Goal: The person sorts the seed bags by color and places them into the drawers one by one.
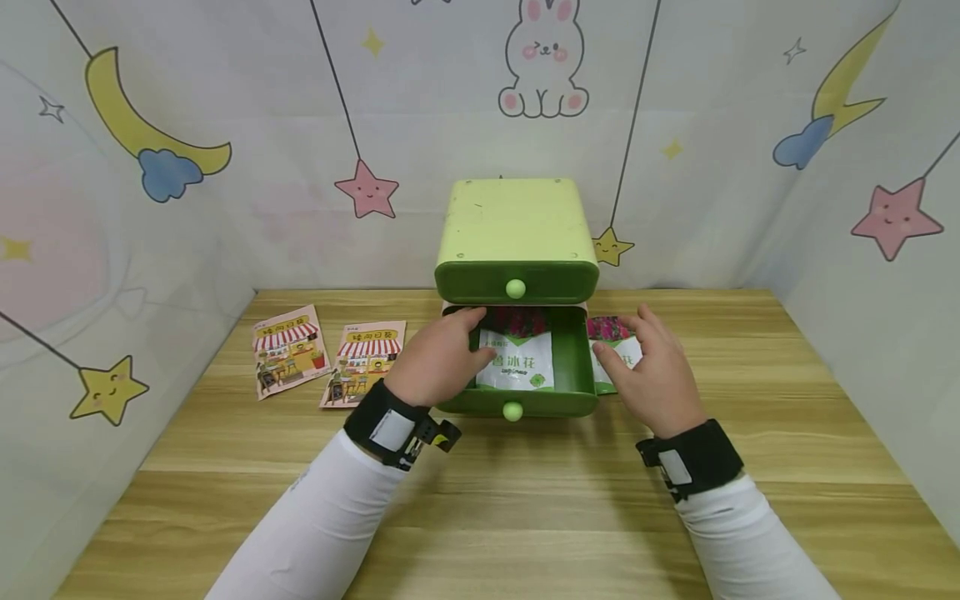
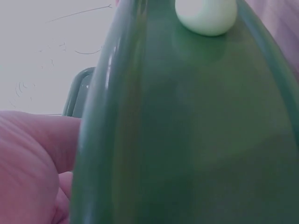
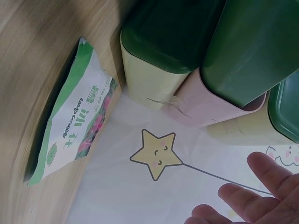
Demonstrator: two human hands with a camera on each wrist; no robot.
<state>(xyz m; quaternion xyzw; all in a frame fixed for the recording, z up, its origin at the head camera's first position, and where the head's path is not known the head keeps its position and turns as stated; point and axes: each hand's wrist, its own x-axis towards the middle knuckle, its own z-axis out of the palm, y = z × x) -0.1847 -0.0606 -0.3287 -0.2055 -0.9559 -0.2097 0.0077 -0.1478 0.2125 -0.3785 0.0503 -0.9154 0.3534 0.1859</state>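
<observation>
A small cabinet (image 1: 517, 221) with a pale yellow-green top and green drawer fronts stands at the back of the table. Its lower drawer (image 1: 573, 358) is pulled out, and a white and green seed packet (image 1: 517, 358) with pink flowers lies inside. My left hand (image 1: 437, 354) reaches over the drawer's left side, thumb and fingers apart at the packet's left edge. In the left wrist view, the drawer front (image 2: 187, 112) hides much of that hand. To the cabinet's right, my right hand (image 1: 655, 373) hovers with spread fingers by a second such packet (image 3: 77, 119) on the table.
Two pink packets, one farther left (image 1: 291, 352) and one nearer (image 1: 356, 362), lie left of the cabinet. A round knob (image 1: 513, 411) sticks out from the open drawer. The upper drawer (image 1: 551, 283) is closed. A printed cloth (image 1: 450, 108) hangs behind the wooden table (image 1: 525, 517).
</observation>
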